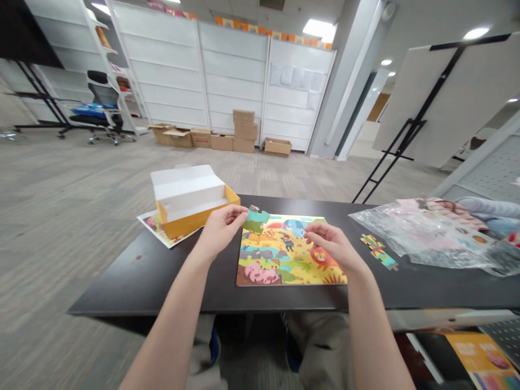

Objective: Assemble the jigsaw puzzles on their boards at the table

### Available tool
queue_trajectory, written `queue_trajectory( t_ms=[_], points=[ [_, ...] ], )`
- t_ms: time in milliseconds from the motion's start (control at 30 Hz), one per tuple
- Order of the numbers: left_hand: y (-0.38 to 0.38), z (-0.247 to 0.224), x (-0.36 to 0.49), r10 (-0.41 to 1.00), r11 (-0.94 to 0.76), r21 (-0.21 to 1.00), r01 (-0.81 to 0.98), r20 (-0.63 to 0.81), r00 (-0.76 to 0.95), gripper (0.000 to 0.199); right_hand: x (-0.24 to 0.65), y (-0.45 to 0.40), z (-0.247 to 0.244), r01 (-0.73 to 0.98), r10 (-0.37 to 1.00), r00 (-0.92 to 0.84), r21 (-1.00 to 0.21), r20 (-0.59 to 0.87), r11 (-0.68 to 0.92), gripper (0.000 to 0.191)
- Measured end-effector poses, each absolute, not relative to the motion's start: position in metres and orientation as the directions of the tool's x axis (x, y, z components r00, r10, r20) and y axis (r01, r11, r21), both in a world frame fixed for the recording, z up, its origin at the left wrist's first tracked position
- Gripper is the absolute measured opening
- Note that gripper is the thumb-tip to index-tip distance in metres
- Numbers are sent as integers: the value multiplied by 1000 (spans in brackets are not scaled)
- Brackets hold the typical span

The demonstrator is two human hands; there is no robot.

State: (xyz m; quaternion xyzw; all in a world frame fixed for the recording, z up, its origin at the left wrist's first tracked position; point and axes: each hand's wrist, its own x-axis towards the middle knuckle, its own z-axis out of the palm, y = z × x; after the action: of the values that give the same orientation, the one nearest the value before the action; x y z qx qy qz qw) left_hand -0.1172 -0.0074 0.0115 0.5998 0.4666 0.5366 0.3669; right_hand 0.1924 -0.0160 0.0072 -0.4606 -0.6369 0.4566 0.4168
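The left hand (222, 226) pinches a green puzzle piece (257, 221) above the animal puzzle (280, 259)'s upper left corner; the right hand (331, 242) is half open, its hold unclear. If the left fingers tilt, the piece may slip onto the bench (134, 281).

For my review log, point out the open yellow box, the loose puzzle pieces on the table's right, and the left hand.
Open yellow box (184, 223): head view, front wall.
Loose puzzle pieces (377, 252): head view, middle.
Left hand (222, 228): head view, back.
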Motion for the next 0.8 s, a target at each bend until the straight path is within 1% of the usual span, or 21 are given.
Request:
queue_trajectory(
  t_ms=[133,233,400,500,600,667,800],
  points=[
    [-7,14,-126,957,-259,954,153,275,-94,42,198,-11,4,234,971,-185,-953,152,194,33],
    [-9,16,-121,961,-252,953,166,267,-75,41,197,-8,0,247,969,-190,-947,159,204,34],
    [-12,19,-103,967,-251,947,199,238,91,33,184,-11,2,248,956,-239,-941,171,230,33],
    [-14,20,-89,961,-242,950,199,206,185,29,172,-16,6,205,937,-295,-945,188,254,31],
    [-15,20,-75,943,-248,948,198,190,272,23,163,-18,8,146,911,-347,-946,224,288,36],
    [-14,20,-68,924,-264,944,197,189,331,19,160,-19,6,133,904,-365,-949,222,287,38],
    [-14,18,-57,890,-287,939,192,187,415,16,163,-19,0,168,903,-391,-950,179,262,28]
  ],
)
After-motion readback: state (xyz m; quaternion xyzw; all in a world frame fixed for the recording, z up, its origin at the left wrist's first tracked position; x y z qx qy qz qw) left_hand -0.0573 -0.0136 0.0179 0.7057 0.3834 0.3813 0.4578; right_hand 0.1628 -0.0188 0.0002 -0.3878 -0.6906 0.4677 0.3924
